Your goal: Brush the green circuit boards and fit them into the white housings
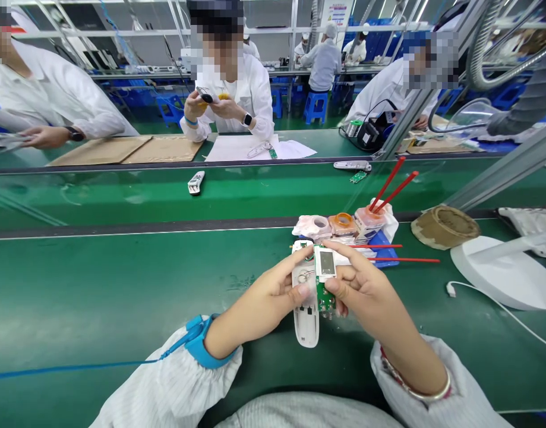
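Observation:
My left hand point(259, 297) grips a white plastic remote-control casing point(306, 326), which stands upright with its lower end near the green bench mat point(121, 297). My right hand point(366, 285) pinches a green circuit board point(325, 294) with a small LCD screen point(325, 263) on top, holding it against the casing. A small metal spring or ring point(305, 276) shows on the casing between my hands. My fingers hide parts of the board and casing. A blue wrist strap point(201, 342) circles my left wrist, and its blue cord runs off to the left.
Just beyond my hands stand small containers point(341, 224), an orange tape roll point(343, 223), and red-handled sticks point(391, 184) on a blue pad point(384, 252). A white lamp base point(504, 273) stands right. Several co-workers sit across a green conveyor point(121, 199) carrying a white remote point(196, 182).

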Demonstrator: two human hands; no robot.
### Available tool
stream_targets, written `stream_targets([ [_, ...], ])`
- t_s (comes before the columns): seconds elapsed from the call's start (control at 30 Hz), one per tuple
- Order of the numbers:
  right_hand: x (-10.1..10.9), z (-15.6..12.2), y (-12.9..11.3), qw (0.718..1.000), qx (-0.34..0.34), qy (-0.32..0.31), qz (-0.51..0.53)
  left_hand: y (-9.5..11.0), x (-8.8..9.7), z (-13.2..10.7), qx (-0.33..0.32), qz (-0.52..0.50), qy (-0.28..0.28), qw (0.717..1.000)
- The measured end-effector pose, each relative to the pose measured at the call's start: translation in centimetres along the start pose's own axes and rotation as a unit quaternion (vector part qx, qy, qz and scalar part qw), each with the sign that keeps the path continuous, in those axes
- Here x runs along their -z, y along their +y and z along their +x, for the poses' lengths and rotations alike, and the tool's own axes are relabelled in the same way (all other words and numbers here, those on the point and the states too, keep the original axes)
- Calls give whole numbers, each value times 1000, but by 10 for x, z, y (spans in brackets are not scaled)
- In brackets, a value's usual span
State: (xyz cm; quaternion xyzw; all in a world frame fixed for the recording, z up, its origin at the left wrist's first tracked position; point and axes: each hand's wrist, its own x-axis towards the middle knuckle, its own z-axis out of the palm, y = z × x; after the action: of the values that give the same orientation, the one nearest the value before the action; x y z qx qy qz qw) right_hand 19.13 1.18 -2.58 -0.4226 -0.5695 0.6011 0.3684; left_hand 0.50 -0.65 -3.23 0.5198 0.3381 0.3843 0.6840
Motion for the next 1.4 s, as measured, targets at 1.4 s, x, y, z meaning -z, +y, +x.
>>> stream_targets([
  [1.4, -21, -1, 13, 961, 123, 45, -242, -5, -13, 10, -87, 321, 201, 921],
])
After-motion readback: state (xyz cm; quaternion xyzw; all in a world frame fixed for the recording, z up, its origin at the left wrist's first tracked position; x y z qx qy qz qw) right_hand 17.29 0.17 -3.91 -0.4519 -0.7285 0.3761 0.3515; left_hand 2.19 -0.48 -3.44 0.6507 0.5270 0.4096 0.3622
